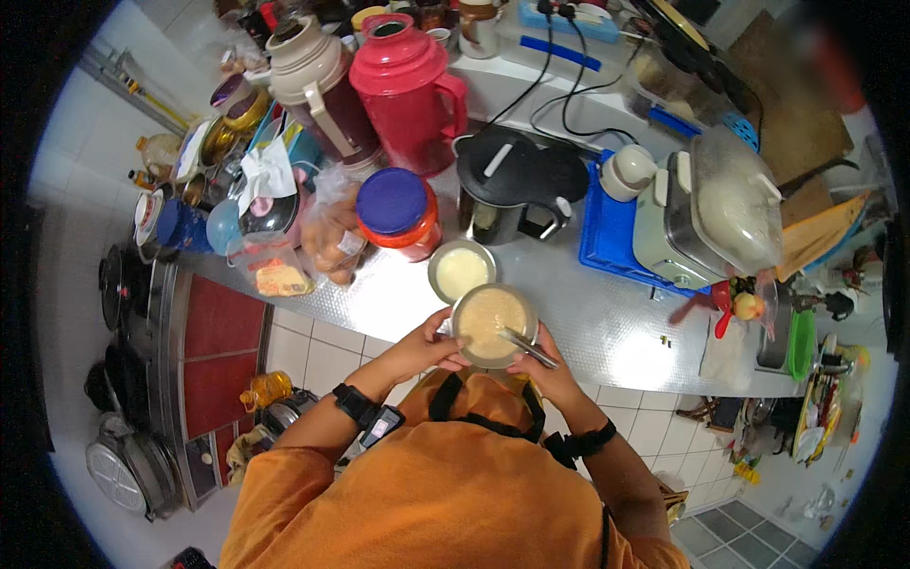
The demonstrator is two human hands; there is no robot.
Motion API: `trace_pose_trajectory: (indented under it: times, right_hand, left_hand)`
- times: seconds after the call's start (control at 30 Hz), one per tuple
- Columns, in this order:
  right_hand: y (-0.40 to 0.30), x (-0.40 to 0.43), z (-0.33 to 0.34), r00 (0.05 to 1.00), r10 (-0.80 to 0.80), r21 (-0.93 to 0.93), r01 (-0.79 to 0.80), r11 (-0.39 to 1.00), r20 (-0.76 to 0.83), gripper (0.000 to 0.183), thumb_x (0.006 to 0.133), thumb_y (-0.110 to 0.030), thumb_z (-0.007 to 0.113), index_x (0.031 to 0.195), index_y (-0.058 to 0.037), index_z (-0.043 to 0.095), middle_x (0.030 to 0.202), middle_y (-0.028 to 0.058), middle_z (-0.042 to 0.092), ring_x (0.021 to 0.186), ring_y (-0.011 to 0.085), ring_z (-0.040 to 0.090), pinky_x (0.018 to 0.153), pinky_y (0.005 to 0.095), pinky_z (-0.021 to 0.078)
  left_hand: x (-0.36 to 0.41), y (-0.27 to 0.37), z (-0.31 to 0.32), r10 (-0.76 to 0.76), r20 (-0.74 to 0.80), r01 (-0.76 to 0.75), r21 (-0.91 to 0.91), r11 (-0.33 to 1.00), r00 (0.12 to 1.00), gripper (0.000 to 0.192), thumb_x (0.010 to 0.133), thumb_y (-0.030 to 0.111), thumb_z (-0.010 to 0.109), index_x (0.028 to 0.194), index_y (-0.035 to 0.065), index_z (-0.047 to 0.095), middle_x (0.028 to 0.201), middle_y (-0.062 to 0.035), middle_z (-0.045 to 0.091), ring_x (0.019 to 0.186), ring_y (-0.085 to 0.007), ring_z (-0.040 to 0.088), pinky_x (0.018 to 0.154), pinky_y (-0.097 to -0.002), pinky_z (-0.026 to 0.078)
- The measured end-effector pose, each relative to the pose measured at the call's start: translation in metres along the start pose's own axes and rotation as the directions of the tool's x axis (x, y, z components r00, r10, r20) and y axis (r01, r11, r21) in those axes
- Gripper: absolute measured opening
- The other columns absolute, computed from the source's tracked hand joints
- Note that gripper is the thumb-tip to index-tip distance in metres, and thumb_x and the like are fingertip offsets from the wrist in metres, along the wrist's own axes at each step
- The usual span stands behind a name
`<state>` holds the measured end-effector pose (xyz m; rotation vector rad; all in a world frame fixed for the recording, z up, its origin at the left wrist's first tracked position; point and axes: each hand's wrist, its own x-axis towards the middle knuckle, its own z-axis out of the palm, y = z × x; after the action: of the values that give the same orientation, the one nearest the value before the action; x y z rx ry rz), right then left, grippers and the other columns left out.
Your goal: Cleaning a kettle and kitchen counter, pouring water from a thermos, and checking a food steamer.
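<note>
My left hand grips the left side of a round metal bowl filled with a beige, lumpy mixture. On the bowl's right side is my right hand, holding the rim there. A metal utensil leans in the mixture, its handle over the rim beside my right hand; whether the fingers press on it I cannot tell. Just beyond, a second metal bowl with pale yellow contents stands on the metal counter.
Behind stand a jar with a purple lid, a bag of eggs, a black-lidded pitcher and a pink thermos. To the right, an electric steamer sits by a blue tray. A sink lies far right.
</note>
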<state>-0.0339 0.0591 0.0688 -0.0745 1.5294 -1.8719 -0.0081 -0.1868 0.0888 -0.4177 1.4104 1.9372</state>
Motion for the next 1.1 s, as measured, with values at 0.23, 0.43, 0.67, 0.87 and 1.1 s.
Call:
trace_pose_trajectory:
  times: [0.23, 0.43, 0.67, 0.87, 1.1]
  right_hand:
    - [0.009, -0.027, -0.065, 0.964, 0.059, 0.095, -0.035, 0.995, -0.261, 0.056, 0.087, -0.013, 0.05, 0.138, -0.0106, 0.026, 0.119, 0.0117, 0.051, 0.098, 0.0214, 0.058, 0.076, 0.0327, 0.0532]
    - [0.056, -0.021, -0.146, 0.932, 0.113, 0.128, -0.073, 0.989, -0.344, 0.054, 0.088, -0.014, 0.048, 0.138, -0.0118, 0.027, 0.113, 0.0117, 0.056, 0.086, 0.0231, 0.062, 0.072, 0.0337, 0.0532]
    - [0.053, 0.001, -0.182, 0.944, 0.215, 0.222, -0.16, 0.962, -0.25, 0.047, 0.091, -0.012, 0.045, 0.136, -0.015, 0.03, 0.109, 0.0126, 0.058, 0.084, 0.0244, 0.062, 0.07, 0.0348, 0.053]
    - [0.037, 0.001, -0.186, 0.972, 0.14, 0.262, -0.087, 0.961, -0.191, 0.046, 0.091, -0.017, 0.05, 0.132, -0.005, 0.032, 0.106, 0.0185, 0.057, 0.087, 0.03, 0.061, 0.075, 0.0396, 0.0536]
    - [0.006, -0.039, -0.189, 0.906, 0.413, -0.206, -0.424, 0.882, -0.099, 0.032, 0.09, -0.019, 0.05, 0.111, 0.0048, 0.047, 0.094, 0.0151, 0.063, 0.081, 0.0214, 0.063, 0.073, 0.031, 0.0509]
  left_hand:
    - [0.041, 0.006, 0.032, -0.059, 0.119, 0.042, 0.14, 0.989, 0.991, 0.07, 0.092, 0.031, 0.05, 0.141, 0.0025, 0.009, 0.117, -0.0171, 0.054, 0.096, -0.0208, 0.06, 0.078, -0.0291, 0.051]
    - [0.033, 0.006, 0.021, -0.001, -0.071, 0.003, 0.027, 1.0, 0.997, 0.044, 0.091, 0.029, 0.051, 0.126, 0.0049, 0.039, 0.117, -0.0127, 0.056, 0.097, -0.0179, 0.058, 0.081, -0.0296, 0.048]
    - [0.003, 0.004, 0.022, 0.232, -0.519, -0.316, -0.078, 0.946, 0.823, 0.025, 0.088, 0.021, 0.055, 0.108, 0.0052, 0.051, 0.103, -0.0082, 0.059, 0.091, -0.0164, 0.058, 0.08, -0.0305, 0.048]
    - [-0.01, 0.043, 0.018, 0.4, -0.628, -0.496, 0.027, 0.868, 0.667, 0.016, 0.088, 0.02, 0.058, 0.089, 0.0049, 0.056, 0.085, -0.0046, 0.062, 0.079, -0.0147, 0.06, 0.076, -0.0285, 0.048]
    - [-0.038, 0.162, -0.044, 0.589, -0.503, -0.621, 0.126, 0.774, 0.632, 0.023, 0.091, 0.017, 0.05, 0.106, 0.0013, 0.056, 0.093, -0.0087, 0.062, 0.085, -0.015, 0.059, 0.077, -0.0262, 0.046]
